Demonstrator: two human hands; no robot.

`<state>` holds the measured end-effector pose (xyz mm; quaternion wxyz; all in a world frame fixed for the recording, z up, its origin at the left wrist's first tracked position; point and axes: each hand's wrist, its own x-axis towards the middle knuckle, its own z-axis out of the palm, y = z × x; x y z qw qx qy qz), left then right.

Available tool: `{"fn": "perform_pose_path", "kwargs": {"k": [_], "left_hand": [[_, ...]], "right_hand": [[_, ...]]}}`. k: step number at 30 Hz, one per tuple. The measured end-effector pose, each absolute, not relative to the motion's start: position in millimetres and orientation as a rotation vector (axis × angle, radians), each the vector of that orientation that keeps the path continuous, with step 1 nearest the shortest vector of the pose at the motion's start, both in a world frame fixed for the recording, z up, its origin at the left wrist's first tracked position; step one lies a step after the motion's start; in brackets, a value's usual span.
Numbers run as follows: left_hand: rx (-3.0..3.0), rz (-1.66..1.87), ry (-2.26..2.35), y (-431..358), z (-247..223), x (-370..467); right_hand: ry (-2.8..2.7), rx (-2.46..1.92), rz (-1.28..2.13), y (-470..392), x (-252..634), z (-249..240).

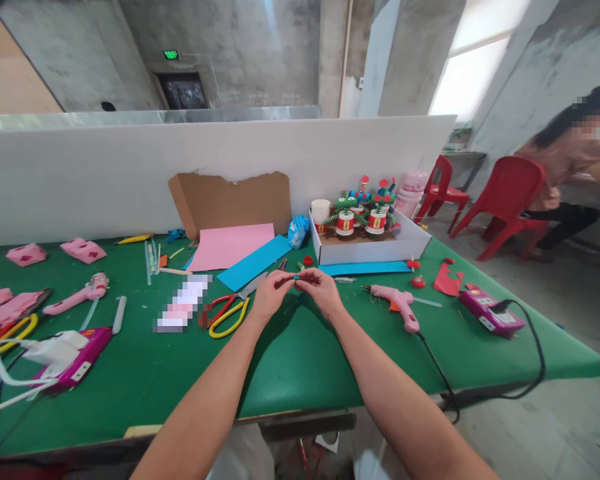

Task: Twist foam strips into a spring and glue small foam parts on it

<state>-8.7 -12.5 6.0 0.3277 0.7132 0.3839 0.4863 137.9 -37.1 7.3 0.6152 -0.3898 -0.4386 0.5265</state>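
Observation:
Above the green table (290, 373), my left hand (273, 293) and my right hand (323, 290) meet at the fingertips. Between them they pinch a small blue piece (297, 277). Scissors with red and yellow handles (230, 317) lie just left of my left hand, blades toward it. Behind the hands are a blue paper strip (255, 261), a pink sheet (235, 245) and a small red ring (308, 261). To the right of my right hand rests a pink glue gun (397, 303).
A white box (375, 252) holds red, white and green figures at the back. Purple power strips (490, 313) lie on both sides, with cords. Another glue gun (83, 295) and pink pieces are at left. A person (567, 157) sits far right.

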Motion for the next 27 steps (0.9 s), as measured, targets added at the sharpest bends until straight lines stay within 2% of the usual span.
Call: {"fn": "perform_pose_path", "kwargs": {"k": [16, 23, 27], "left_hand": [[1.874, 1.33, 1.118, -18.1, 1.3, -2.1], [1.512, 1.307, 1.059, -12.8, 1.7, -1.8], [1.542, 1.324, 1.069, -9.3, 1.7, -7.3]], "right_hand": [[-1.019, -0.935, 1.168, -31.8, 133.5, -1.2], [-0.754, -0.871, 1.349, -30.6, 137.1, -0.3], [-0.655, -0.862, 1.376, -29.4, 140.3, 0.5]]}}
